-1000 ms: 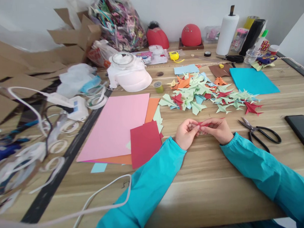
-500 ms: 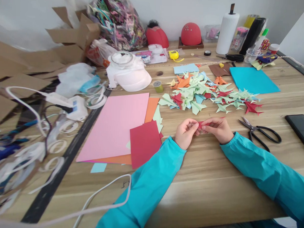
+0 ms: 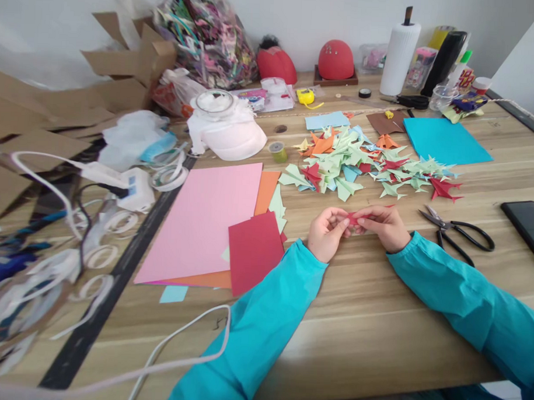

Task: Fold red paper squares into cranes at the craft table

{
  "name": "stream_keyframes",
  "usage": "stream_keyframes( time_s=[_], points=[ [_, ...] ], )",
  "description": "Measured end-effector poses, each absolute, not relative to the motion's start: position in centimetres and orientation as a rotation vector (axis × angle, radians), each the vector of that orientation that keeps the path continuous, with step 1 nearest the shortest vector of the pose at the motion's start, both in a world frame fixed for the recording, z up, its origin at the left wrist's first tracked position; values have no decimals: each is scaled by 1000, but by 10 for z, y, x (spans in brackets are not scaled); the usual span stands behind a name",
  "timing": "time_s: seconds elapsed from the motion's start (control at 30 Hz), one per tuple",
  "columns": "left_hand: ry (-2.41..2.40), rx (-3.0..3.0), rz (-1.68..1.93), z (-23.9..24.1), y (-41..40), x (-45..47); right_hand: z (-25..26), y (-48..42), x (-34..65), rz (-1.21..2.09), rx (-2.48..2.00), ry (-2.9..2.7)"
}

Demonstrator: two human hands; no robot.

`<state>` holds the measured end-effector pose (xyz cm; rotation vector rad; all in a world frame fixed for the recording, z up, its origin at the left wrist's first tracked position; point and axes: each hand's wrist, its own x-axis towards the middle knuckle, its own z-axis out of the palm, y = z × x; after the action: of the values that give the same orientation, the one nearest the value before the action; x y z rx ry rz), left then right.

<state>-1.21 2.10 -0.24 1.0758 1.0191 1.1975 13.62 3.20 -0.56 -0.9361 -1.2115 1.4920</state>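
Between my two hands is a small piece of folded red paper (image 3: 352, 218), mostly covered by fingers. My left hand (image 3: 328, 231) pinches its left part with thumb and fingers. My right hand (image 3: 383, 226) is closed on its right part, and a red tip shows above those fingers. Just beyond lies a pile of folded paper figures (image 3: 341, 153) in pale green, red, orange and blue. Black-handled scissors (image 3: 456, 230) rest open to the right of my right hand. A red paper sheet (image 3: 255, 252) lies left of my left forearm, over a pink sheet (image 3: 205, 221).
A black phone (image 3: 526, 229) lies at the right edge. A turquoise sheet (image 3: 446, 140) is behind the pile, and a small spool (image 3: 277, 152) stands left of it. A white cable (image 3: 178, 337) crosses near my left sleeve. Cords and cardboard (image 3: 123, 61) crowd the left side.
Both hands stay in nearly the same place on the red paper. The fingers shift only slightly, and a little more of the paper shows between them.
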Motion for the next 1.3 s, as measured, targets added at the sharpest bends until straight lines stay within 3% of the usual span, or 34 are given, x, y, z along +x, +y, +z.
stream_keyframes(
  time_s=[1.3],
  points=[
    [905,1001,1155,1,21,-12,-11,29,136,1438,-857,-1450]
  ],
)
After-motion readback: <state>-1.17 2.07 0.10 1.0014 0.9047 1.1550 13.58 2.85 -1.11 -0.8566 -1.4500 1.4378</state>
